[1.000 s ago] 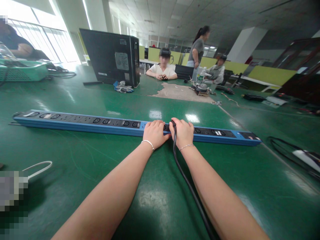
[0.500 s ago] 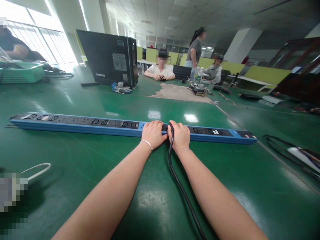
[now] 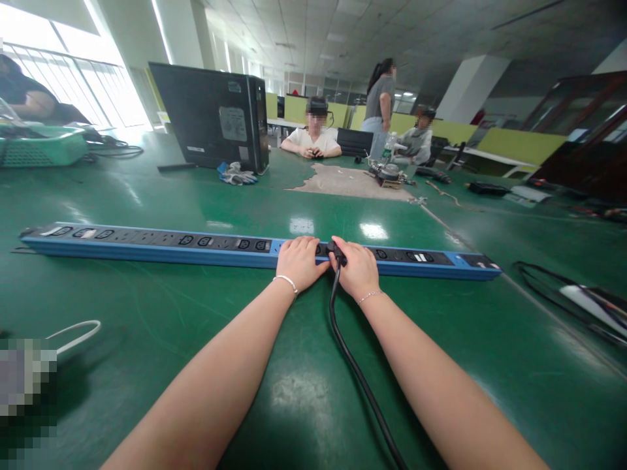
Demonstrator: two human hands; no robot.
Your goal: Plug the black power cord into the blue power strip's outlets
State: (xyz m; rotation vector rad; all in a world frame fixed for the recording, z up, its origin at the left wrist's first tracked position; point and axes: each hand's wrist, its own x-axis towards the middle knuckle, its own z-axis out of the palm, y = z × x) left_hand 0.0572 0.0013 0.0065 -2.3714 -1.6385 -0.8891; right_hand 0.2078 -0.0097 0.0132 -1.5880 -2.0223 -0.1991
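Observation:
A long blue power strip [image 3: 147, 253] with a black socket face lies across the green table in front of me. My left hand [image 3: 300, 261] is wrapped over the strip near its middle, thumb toward the right. Just beside it, my right hand [image 3: 356, 266] grips a black power plug [image 3: 336, 250] at one of the sockets. Whether the plug is fully seated I cannot tell. From the plug a black cord [image 3: 350, 356] runs down toward me between my forearms.
A black computer case [image 3: 210, 117] stands at the back left, with gloves [image 3: 237, 173] by its foot. At far left is a green basket [image 3: 46, 149]. Loose cables [image 3: 553, 287] lie at right. People sit and stand beyond the table, one person [image 3: 313, 138] facing me.
My right hand has shifted slightly right and rotated around the plug, so more of the plug shows. My left hand stays on the power strip.

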